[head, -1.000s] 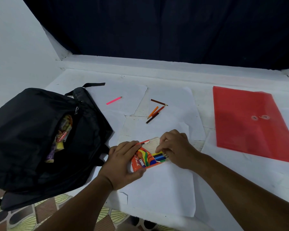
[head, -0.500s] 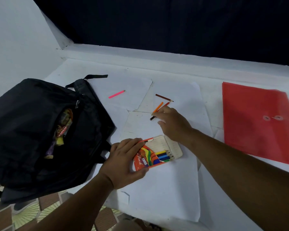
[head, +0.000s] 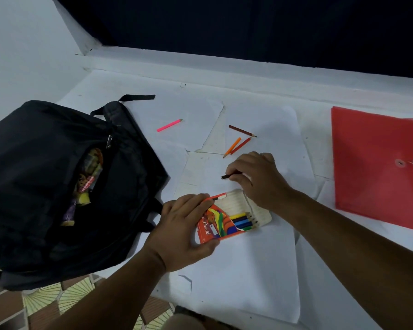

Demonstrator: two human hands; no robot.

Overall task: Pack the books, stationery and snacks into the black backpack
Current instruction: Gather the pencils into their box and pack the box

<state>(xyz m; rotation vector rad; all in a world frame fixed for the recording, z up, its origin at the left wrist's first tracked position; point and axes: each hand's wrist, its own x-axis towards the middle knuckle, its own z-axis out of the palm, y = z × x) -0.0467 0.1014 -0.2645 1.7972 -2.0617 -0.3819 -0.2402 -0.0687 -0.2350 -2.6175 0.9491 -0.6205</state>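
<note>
Scene: a person at a paper-covered white table (head: 236, 277) refills a box of colour pencils; the black backpack (head: 45, 186) lies open at the left edge, well clear of the hands
Left hand: the left hand (head: 184, 231) grips the pencil box (head: 227, 221) at its printed end, thumb under the near edge and fingers curled over the far edge, pinning it flat on the paper
Right hand: the right hand (head: 258, 179) hovers just beyond the box; its thumb and fingertips are pinched together on a dark pencil (head: 229, 175), whose blunt end points left
Pencil box: its tray is slid out to the right; yellow, blue and green pencils fill the near half; the far half shows bare card
Loose pencils: a brown pencil (head: 242, 131), an orange pencil (head: 232, 147) and a red pencil (head: 240, 146) lie close together beyond the right hand; a pink pencil (head: 169, 125) lies apart, nearer the backpack
Backpack: snack wrappers (head: 88, 177) show through its open zip; whether any books are inside cannot be told
Red folder: a red folder (head: 377, 167) lies flat at the far right, not yet packed
Step in hand: stationery, by the look of it; one pencil is on its way to the tray
Next move: likely to turn the dark pencil in line with the others and lay it in the bare half; four more then wait to be gathered before the box can close
</note>
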